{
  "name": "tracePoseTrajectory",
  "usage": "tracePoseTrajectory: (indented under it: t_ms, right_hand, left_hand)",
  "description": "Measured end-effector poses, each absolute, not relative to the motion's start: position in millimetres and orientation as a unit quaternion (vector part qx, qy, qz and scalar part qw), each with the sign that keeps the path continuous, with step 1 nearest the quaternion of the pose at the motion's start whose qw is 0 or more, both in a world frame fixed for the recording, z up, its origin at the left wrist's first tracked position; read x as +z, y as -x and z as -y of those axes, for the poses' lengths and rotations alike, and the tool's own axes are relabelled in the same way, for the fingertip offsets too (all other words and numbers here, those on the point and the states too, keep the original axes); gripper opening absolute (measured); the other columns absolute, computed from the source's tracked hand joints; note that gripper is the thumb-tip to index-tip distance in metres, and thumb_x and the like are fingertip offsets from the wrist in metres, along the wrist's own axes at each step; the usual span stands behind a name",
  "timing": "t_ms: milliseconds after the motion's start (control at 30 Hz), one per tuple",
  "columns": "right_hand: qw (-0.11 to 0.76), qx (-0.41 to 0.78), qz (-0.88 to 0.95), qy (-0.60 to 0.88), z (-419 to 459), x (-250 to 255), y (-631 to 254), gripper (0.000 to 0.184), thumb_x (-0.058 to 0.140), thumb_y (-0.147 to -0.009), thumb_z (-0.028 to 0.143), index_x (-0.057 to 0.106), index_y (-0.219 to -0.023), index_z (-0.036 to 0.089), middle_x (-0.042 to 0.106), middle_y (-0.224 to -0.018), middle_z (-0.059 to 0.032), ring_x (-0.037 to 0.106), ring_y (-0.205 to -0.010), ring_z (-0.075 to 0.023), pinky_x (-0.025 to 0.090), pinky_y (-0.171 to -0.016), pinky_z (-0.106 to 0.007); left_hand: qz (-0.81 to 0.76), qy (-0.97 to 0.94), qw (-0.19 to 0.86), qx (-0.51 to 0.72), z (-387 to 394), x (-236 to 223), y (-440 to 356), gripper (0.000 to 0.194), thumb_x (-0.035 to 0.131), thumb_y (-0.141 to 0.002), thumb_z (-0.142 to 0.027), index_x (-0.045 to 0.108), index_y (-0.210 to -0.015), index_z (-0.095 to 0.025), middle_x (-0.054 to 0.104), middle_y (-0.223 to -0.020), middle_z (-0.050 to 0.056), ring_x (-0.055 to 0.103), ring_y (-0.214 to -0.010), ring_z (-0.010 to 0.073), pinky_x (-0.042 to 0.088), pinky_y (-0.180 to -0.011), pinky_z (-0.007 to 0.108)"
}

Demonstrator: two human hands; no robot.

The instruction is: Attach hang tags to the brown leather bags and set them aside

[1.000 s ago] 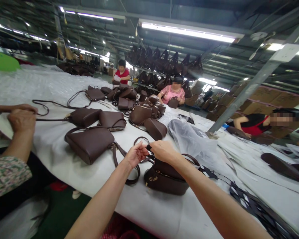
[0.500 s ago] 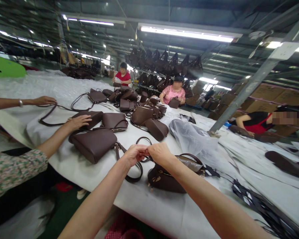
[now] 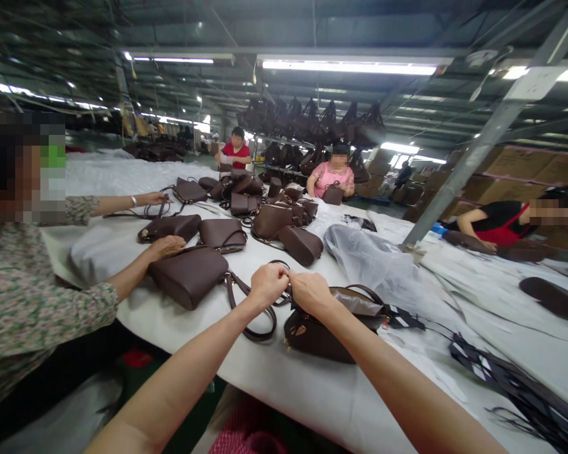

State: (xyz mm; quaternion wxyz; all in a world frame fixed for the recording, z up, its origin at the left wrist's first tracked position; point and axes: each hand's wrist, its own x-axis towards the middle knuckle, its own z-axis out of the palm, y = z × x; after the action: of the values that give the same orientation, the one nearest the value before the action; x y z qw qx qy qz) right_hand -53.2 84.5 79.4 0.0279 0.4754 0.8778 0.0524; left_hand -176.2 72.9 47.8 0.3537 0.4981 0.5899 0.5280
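Note:
My left hand (image 3: 269,285) and my right hand (image 3: 309,292) meet knuckle to knuckle above a dark brown handbag (image 3: 324,328) on the white-covered table (image 3: 284,384). Both are closed in a pinch on something small and dark between them, by the bag's strap; what it is stays hidden by the fingers. A brown strap loop (image 3: 258,315) lies under my left hand. A second brown bag (image 3: 189,275) sits just to the left of my hands.
A co-worker in a floral sleeve (image 3: 33,296) at the left touches the bags. Several more brown bags (image 3: 269,217) lie further back. Clear plastic (image 3: 364,258) and a bundle of black strips (image 3: 515,384) lie at the right. Other people sit at the far side.
My hands have stayed together over the bag, drawing tighter. The co-worker at the left leaned in and moved a hand from the table edge onto the bags. The view shifted slightly.

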Motion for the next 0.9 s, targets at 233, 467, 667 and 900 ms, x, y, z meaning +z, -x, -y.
tracePoseTrajectory:
  t_ms: [233,467,667,900]
  right_hand:
    - [-0.052,-0.02,-0.899,-0.434,-100,72,42,0.033,0.049,-0.092,0.023,0.051,-0.124,0.015,0.071,-0.107,-0.0115,0.065,-0.099,-0.021,0.043,-0.077,-0.027]
    - [-0.129,-0.083,-0.921,-0.357,-106,68,19,0.042,0.056,-0.09,0.027,0.05,-0.131,0.017,0.074,-0.097,-0.006,0.066,-0.092,-0.0205,0.041,-0.075,-0.027]
    - [0.008,0.019,-0.955,-0.296,-97,74,-14,0.054,0.063,-0.086,0.047,0.053,-0.128,0.015,0.069,-0.109,-0.0141,0.064,-0.101,-0.0279,0.043,-0.081,-0.032]
    - [-0.035,0.006,-0.951,-0.308,-110,65,-29,0.049,0.068,-0.082,0.025,0.053,-0.127,0.013,0.066,-0.109,-0.0134,0.063,-0.102,-0.0275,0.047,-0.084,-0.034]
  left_hand:
    - [-0.467,-0.607,0.477,0.431,-68,52,197,0.027,0.055,-0.067,-0.016,0.075,-0.086,-0.015,0.069,-0.071,0.003,0.06,-0.065,0.0152,0.04,-0.056,0.021]
    - [-0.545,-0.634,0.337,0.433,-72,30,198,0.017,0.056,-0.076,-0.021,0.07,-0.085,-0.019,0.061,-0.058,-0.001,0.055,-0.055,0.0139,0.037,-0.057,0.023]
    - [-0.677,-0.655,0.128,0.31,-49,39,244,0.024,0.055,-0.083,-0.03,0.059,-0.062,-0.021,0.057,-0.057,0.0,0.05,-0.058,0.0155,0.027,-0.058,0.025]
    - [-0.649,-0.686,0.288,0.158,27,10,296,0.033,0.047,-0.086,-0.04,0.049,-0.059,-0.02,0.048,-0.051,-0.003,0.047,-0.053,0.0144,0.033,-0.056,0.024]
